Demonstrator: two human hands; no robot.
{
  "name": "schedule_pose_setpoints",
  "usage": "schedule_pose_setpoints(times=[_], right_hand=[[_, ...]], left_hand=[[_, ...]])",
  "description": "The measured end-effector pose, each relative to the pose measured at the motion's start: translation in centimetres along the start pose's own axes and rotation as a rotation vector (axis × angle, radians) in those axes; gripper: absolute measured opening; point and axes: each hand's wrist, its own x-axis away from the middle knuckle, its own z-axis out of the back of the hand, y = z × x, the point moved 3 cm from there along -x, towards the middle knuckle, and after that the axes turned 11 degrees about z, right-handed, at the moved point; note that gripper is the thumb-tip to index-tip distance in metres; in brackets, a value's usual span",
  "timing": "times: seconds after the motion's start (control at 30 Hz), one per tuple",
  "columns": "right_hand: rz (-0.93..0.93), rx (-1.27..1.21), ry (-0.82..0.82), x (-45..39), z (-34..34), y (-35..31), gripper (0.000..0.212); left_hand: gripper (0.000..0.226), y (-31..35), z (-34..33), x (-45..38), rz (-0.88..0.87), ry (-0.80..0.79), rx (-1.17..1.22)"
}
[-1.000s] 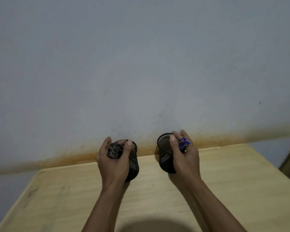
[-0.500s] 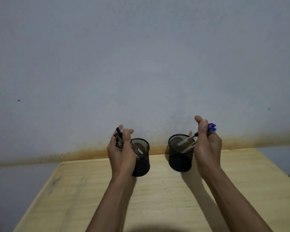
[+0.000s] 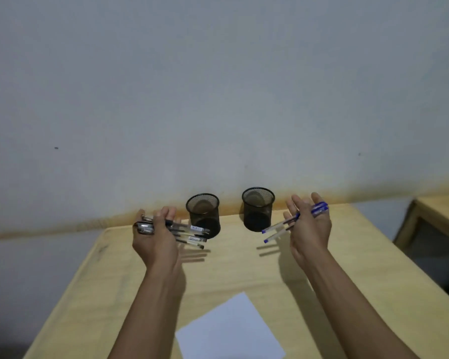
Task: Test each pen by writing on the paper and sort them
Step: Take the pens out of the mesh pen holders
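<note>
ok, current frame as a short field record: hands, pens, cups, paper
left hand: grips a bundle of black-capped pens, held above the table
right hand: holds blue-capped pens, tips pointing left
left cup: black mesh, upright, no pens inside
right cup: black mesh, upright, no pens inside
paper: white sheet, flat at the near edge of the wooden table

Blk mesh cups (image 3: pixel 204 212), blue pens (image 3: pixel 293 221)

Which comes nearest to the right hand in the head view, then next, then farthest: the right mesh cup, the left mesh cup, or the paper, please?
From the right hand:
1. Right mesh cup, just to its left.
2. Left mesh cup, farther left.
3. Paper, at the table's near edge.
</note>
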Motion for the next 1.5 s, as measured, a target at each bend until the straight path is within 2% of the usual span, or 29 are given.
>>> schedule_pose_setpoints(times=[0.1,0.2,0.47,0.63,0.73,0.87,1.07,1.23,1.5], right_hand=[[0.024,0.13,0.036,0.1,3.0,1.1,0.051],[-0.006,0.178,0.073,-0.1,5.3,2.3,0.056],[-0.03,0.202,0.188,-1.2,8.6,3.7,0.033],[0.027,0.428,0.221,-1.7,10.3,3.6,0.013],[0.117,0.683,0.175,-1.6,10.4,2.7,0.015],[0.178,0.906,0.082,-1.7,10.4,1.8,0.032],[0.276,1.088,-0.102,-1.3,10.5,2.1,0.04],[0.271,1.118,-0.132,-0.8,10.3,1.7,0.044],[0.228,1.061,-0.137,0.4,9.4,0.3,0.048]], left_hand=[[0.05,-0.6,3.0,-0.5,-0.029,0.136,-0.045],[0.043,-1.2,5.3,-1.1,-0.005,0.244,-0.065],[0.036,-2.3,8.7,-2.7,0.085,0.451,-0.211],[0.01,-2.4,9.9,-3.3,0.036,0.553,-0.448],[0.007,-1.5,9.3,-2.3,-0.03,0.581,-0.562],[0.021,-1.0,9.4,-2.2,-0.117,0.525,-0.712],[0.034,-1.0,9.7,-1.5,-0.218,0.388,-0.807],[0.039,-1.0,9.9,-1.4,-0.285,0.332,-0.919],[0.05,0.5,10.0,0.4,-0.201,0.282,-0.896]])
